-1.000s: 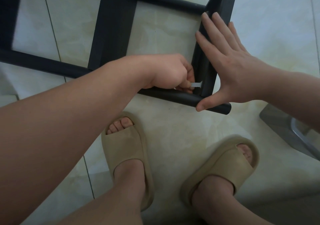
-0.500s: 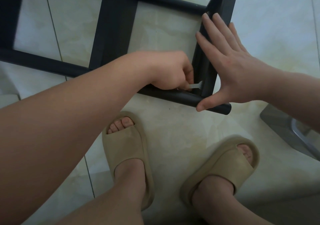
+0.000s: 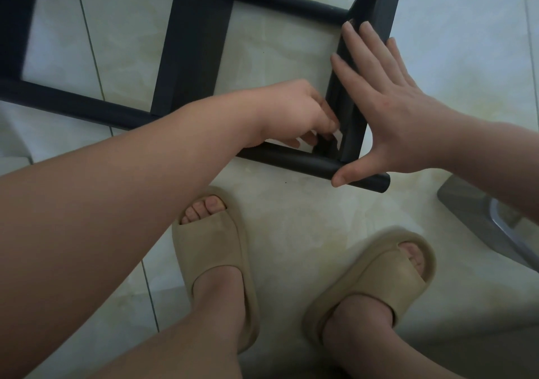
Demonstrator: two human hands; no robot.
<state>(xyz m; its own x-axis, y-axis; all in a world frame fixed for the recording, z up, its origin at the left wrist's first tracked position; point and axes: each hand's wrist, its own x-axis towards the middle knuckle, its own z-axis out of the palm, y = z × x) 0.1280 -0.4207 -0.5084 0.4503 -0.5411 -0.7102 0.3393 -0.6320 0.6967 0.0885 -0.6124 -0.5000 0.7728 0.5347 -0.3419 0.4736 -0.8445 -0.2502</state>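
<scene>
Fingers of the left hand are pinched on a small tool, perhaps a key, at the corner of the black frame; the right hand is pressed flat against it.

The left hand pinches the key deep in a tight corner. Just right of the grip stands the bar, with the right hand flat along it. Just below the grip the near tube shuts the corner. Left of the grip, floor lies open as far as the slat, and above it as far as the far tube. Below the near tube there is bare room down to the sandals. A grey base stands well off to the right.
</scene>
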